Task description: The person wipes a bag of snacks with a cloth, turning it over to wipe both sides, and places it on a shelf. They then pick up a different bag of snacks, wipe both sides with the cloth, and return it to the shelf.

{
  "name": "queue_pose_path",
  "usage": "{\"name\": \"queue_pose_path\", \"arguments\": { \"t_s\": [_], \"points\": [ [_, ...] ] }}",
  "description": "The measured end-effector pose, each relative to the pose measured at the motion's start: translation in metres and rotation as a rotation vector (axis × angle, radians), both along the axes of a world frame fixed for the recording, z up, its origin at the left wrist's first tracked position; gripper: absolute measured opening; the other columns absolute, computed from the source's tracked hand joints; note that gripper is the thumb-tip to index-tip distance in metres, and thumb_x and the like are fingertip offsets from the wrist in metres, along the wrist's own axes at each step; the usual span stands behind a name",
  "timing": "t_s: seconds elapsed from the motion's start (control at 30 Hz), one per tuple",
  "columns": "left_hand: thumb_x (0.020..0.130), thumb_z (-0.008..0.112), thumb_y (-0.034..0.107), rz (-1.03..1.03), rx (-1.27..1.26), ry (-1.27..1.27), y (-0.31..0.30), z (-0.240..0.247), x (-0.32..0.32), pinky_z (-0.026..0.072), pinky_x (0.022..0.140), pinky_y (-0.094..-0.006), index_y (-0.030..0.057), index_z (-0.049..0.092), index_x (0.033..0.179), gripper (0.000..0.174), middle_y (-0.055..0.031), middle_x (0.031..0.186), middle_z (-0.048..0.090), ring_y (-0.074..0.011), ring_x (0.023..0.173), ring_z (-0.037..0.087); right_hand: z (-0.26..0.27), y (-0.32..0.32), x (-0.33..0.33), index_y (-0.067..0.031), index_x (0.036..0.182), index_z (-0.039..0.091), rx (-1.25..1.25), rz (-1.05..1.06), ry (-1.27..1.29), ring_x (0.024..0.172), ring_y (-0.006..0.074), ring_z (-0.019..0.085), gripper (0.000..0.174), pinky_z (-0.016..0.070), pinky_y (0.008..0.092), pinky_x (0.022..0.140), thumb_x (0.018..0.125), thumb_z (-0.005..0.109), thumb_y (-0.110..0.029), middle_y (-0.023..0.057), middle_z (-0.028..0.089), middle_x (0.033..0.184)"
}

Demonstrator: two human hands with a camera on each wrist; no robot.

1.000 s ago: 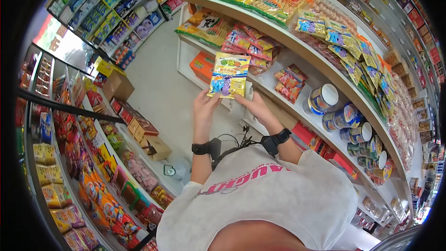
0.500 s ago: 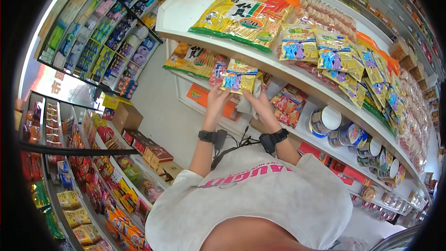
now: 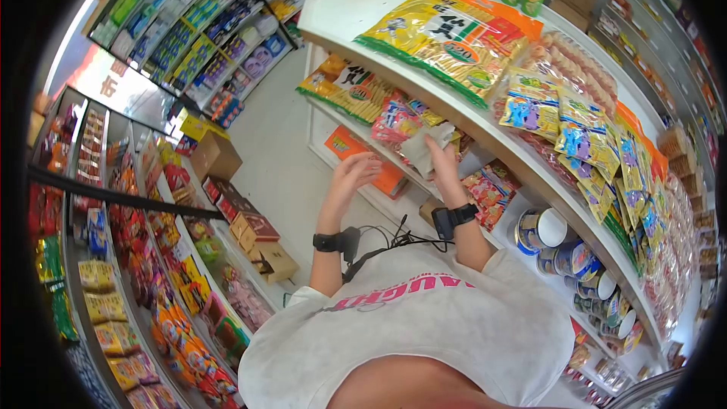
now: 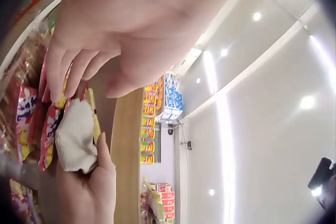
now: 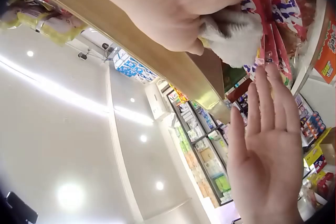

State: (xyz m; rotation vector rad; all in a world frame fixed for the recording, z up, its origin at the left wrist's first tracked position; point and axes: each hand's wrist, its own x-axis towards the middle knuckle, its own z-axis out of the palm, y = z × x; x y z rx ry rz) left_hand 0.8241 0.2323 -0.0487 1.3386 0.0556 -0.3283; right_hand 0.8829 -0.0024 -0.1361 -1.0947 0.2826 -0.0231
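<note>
My right hand (image 3: 443,160) is up at the middle shelf (image 3: 322,112), fingers curled around a bunched white cloth (image 3: 424,148) and pressing it in among the stock. The right wrist camera shows the cloth crumpled under my fingertips, touching the pink and red snack packets (image 3: 397,117) that lie just beside it. From the left wrist camera I see the thumb running along the cloth's edge.

My left hand (image 3: 352,174) holds nothing. It hangs in the air near the shelf's front edge, a little apart from the cloth, palm open and fingers loosely spread.

Further out, a large yellow bag (image 3: 447,34) lies flat on the top shelf (image 3: 341,11), above the cloth. Tins (image 3: 539,227) lie on their sides on the lower shelf to my right. On the floor (image 3: 280,144) to my left, cardboard boxes (image 3: 216,155) sit along the foot of the opposite racks.
</note>
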Motion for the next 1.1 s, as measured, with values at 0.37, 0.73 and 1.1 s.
{"name": "queue_pose_path", "arguments": {
  "t_s": [0.37, 0.73, 1.1],
  "points": [
    [0.104, 0.049, 0.028, 0.37, -0.031, -0.04, 0.088, 0.01, -0.166, 0.0513, 0.095, -0.0348, -0.0022, 0.055, 0.127, 0.038, -0.0174, 0.118, 0.065, -0.0254, 0.108, 0.066, 0.018, 0.073, -0.107, 0.001, 0.13, 0.053, 0.005, 0.268, 0.026, 0.112, 0.0196, 0.059, 0.04, 0.0469, 0.0325, 0.095, 0.096, 0.06, -0.018, 0.0079, 0.062, 0.122],
    [0.094, 0.067, 0.022, 0.326, 0.014, -0.056, 0.073, -0.002, -0.305, 0.0508, 0.088, -0.0292, -0.0031, 0.056, 0.127, 0.043, -0.0108, 0.111, 0.066, -0.0158, 0.099, 0.064, 0.103, 0.124, -0.256, -0.0023, 0.134, 0.052, -0.056, 0.779, 0.109, 0.114, 0.0138, 0.057, 0.047, 0.0454, 0.03, 0.097, 0.099, 0.06, -0.033, 0.0051, 0.06, 0.127],
    [0.089, 0.073, 0.02, 0.591, 0.154, -0.065, 0.036, 0.005, -0.377, 0.0483, 0.071, -0.0237, -0.0014, 0.066, 0.103, 0.026, -0.0004, 0.088, 0.066, -0.007, 0.08, 0.061, 0.093, 0.1, -0.294, -0.0004, 0.133, 0.055, -0.217, 1.136, -0.066, 0.117, 0.0135, 0.054, 0.045, 0.0419, 0.029, 0.099, 0.1, 0.059, -0.03, 0.0049, 0.06, 0.127]
  ]
}}
